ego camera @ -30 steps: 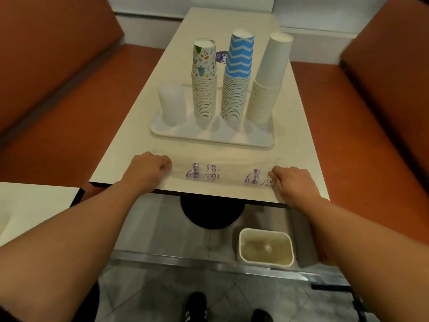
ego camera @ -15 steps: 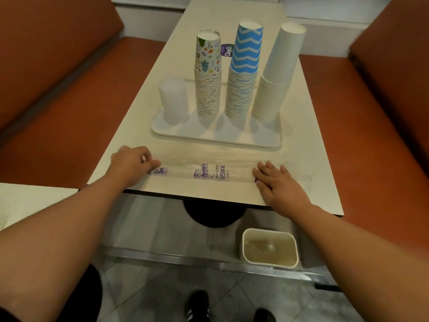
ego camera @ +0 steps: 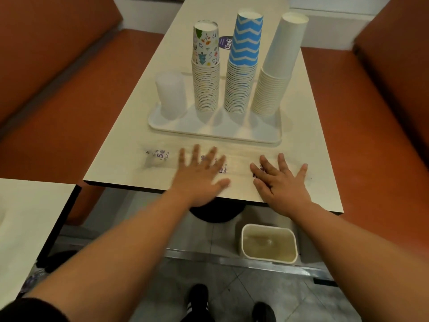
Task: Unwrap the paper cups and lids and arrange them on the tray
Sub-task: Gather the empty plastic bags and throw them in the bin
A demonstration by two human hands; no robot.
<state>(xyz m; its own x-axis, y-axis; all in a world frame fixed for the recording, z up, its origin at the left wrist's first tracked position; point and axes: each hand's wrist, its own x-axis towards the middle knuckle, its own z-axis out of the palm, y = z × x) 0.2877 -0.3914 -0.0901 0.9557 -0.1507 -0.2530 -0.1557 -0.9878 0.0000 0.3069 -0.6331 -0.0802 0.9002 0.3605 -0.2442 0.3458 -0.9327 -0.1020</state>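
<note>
On the white tray [ego camera: 216, 133] stand a stack of translucent lids [ego camera: 170, 95], a stack of patterned cups [ego camera: 206, 66], a blue zigzag cup stack [ego camera: 242, 61] and a plain white cup stack [ego camera: 277, 66], all upside down. An empty clear plastic wrapper [ego camera: 157, 156] with purple print lies flat along the table's near edge. My left hand [ego camera: 200, 175] lies flat on its middle with fingers spread. My right hand [ego camera: 281, 180] lies flat on its right part, fingers spread too.
A cream table [ego camera: 130, 156] sits between two orange benches [ego camera: 58, 101]. A second table corner [ego camera: 27, 217] is at the left. Below the table edge a cream bin [ego camera: 269, 246] stands on the tiled floor, near my shoes.
My left hand let go of the wrapper's left end and moved right to its middle, opening flat. My right hand spread flat on the wrapper's right part.
</note>
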